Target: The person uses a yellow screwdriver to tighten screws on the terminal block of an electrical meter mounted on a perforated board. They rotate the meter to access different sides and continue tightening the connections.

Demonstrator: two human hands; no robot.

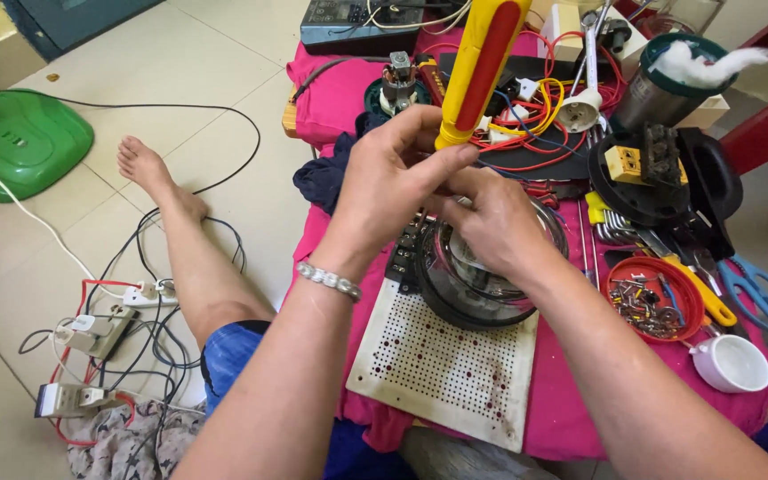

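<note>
Gripping a yellow and red screwdriver [477, 71] near its lower end, the left hand [393, 182] holds it upright above a round glass part [482, 276]. Right hand [495, 222] rests on this part with fingers bent; what they pinch I cannot tell. It lies on a white perforated board [442, 364], on pink cloth [571, 418].
</note>
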